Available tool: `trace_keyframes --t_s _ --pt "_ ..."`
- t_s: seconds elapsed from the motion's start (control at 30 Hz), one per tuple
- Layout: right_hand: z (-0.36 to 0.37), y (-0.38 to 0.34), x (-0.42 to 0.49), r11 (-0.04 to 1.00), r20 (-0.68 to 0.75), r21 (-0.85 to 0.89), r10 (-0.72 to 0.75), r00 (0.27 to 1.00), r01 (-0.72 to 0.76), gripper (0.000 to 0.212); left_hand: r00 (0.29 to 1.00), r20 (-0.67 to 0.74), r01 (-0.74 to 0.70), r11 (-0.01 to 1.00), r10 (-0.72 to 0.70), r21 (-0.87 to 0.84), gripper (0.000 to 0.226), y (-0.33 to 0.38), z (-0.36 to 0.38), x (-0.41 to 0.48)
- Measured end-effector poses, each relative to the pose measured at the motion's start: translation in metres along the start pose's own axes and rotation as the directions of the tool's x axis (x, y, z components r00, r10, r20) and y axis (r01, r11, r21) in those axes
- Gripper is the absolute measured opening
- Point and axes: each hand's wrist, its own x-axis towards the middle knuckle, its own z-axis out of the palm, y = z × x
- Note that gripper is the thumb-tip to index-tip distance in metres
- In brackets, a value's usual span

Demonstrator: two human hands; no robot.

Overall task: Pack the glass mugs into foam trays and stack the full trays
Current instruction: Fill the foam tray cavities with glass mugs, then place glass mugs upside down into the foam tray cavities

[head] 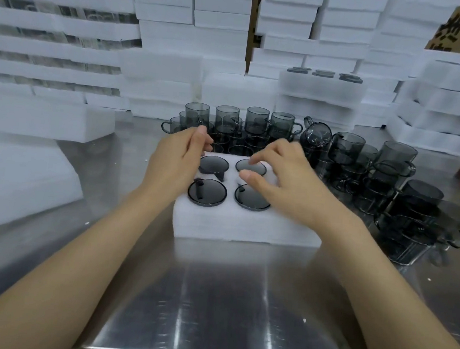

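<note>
Foam tray point(247, 225) on the steel counter point(227, 298), four smoked-glass mugs seated in its pockets, both hands over it.

The left hand point(177, 159) sits at the tray's left edge, fingers loosely curled and holding nothing. The right hand point(286, 178) is over the right side with relaxed, spread fingers above the far-right mug point(251, 167); contact cannot be judged. Loose mugs point(227, 124) stand just behind the tray, and more stacked mugs point(388, 181) stand to its right. White foam stacks point(193, 33) line the back.
</note>
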Motion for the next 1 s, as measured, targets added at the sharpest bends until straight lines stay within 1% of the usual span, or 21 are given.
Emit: trace_keyframes --t_s 0.03,0.07,0.1,0.13,0.17,0.2,0.23,0.27,0.3,0.43,0.53,0.6,0.63,0.67,0.73,0.77,0.83,0.9,0.93,1.0 --pt "-0.005 -0.005 -0.002 0.998 -0.090 -0.005 -0.067 0.994 0.067 0.034 0.998 -0.023 0.054 0.996 -0.056 -0.069 0.040 -0.005 0.000 0.002" --pt "-0.010 -0.010 -0.004 0.994 -0.125 -0.020 -0.111 0.986 0.109 0.035 0.992 -0.046 0.114 0.985 -0.121 -0.128 0.039 -0.010 0.000 0.005" --pt "-0.014 -0.014 -0.005 0.991 -0.095 -0.050 -0.128 0.987 0.124 0.040 0.980 -0.066 0.173 0.970 -0.186 -0.170 0.038 -0.015 -0.001 0.008" --pt "-0.017 -0.017 -0.006 0.986 -0.007 -0.109 -0.130 0.992 0.128 0.047 0.967 -0.083 0.220 0.956 -0.239 -0.194 0.037 -0.021 -0.001 0.011" --pt "-0.018 -0.018 -0.008 0.973 0.110 -0.182 -0.125 0.986 0.144 0.053 0.956 -0.093 0.255 0.945 -0.278 -0.207 0.036 -0.026 -0.001 0.013" --pt "-0.017 -0.018 -0.010 0.953 0.228 -0.254 -0.108 0.968 0.167 0.058 0.947 -0.096 0.283 0.936 -0.308 -0.211 0.037 -0.031 -0.001 0.014" --pt "-0.015 -0.017 -0.011 0.931 0.318 -0.309 -0.089 0.944 0.192 0.059 0.940 -0.095 0.304 0.929 -0.329 -0.210 0.037 -0.035 0.000 0.014" --pt "-0.014 -0.016 -0.012 0.914 0.373 -0.347 -0.073 0.925 0.212 0.055 0.935 -0.091 0.321 0.925 -0.344 -0.204 0.037 -0.038 0.001 0.014" --pt "-0.012 -0.016 -0.012 0.904 0.393 -0.363 -0.072 0.917 0.227 0.048 0.932 -0.087 0.331 0.923 -0.352 -0.197 0.037 -0.041 0.003 0.013" --pt "-0.020 -0.017 -0.014 0.908 0.381 -0.323 -0.132 0.915 0.265 0.034 0.934 -0.046 0.345 0.929 -0.353 -0.132 0.035 -0.045 0.008 0.011" --pt "-0.042 -0.017 -0.016 0.958 0.352 -0.172 -0.158 0.923 0.229 0.033 0.951 -0.011 0.309 0.950 -0.310 -0.044 0.037 -0.045 0.008 0.010" --pt "-0.058 -0.017 -0.019 0.974 0.287 -0.096 -0.172 0.942 0.206 0.031 0.960 0.003 0.281 0.957 -0.281 -0.071 0.034 -0.048 0.007 0.011" --pt "-0.065 -0.016 -0.021 0.974 0.222 -0.070 -0.197 0.955 0.217 0.026 0.964 -0.008 0.266 0.962 -0.267 -0.069 0.033 -0.050 0.006 0.012" --pt "-0.071 -0.013 -0.023 0.970 0.125 -0.063 -0.226 0.966 0.235 0.022 0.969 -0.038 0.241 0.970 -0.242 -0.031 0.031 -0.053 0.006 0.014" --pt "-0.082 -0.007 -0.025 0.965 -0.113 -0.115 -0.248 0.962 0.235 0.026 0.978 -0.114 0.184 0.980 -0.174 0.080 0.035 -0.058 0.006 0.019" --pt "-0.087 -0.002 -0.024 0.969 -0.230 -0.144 -0.230 0.946 0.200 0.029 0.982 -0.131 0.154 0.980 -0.137 0.129 0.038 -0.059 0.007 0.021" --pt "-0.099 0.008 -0.013 0.981 -0.402 -0.175 -0.153 0.903 0.088 0.033 0.997 -0.076 0.045 0.958 -0.024 0.284 0.036 -0.060 0.012 0.025" --pt "-0.110 0.021 0.011 0.979 -0.493 -0.202 -0.091 0.865 -0.012 0.036 0.996 0.026 -0.089 0.906 0.086 0.414 0.035 -0.061 0.020 0.027" --pt "-0.115 0.029 0.027 0.974 -0.522 -0.218 -0.068 0.850 -0.056 0.036 0.992 0.050 -0.128 0.896 0.118 0.425 0.035 -0.062 0.024 0.028" --pt "-0.123 0.050 0.068 0.954 -0.543 -0.260 -0.017 0.840 -0.149 0.035 0.990 0.050 -0.140 0.906 0.131 0.399 0.037 -0.064 0.027 0.032"
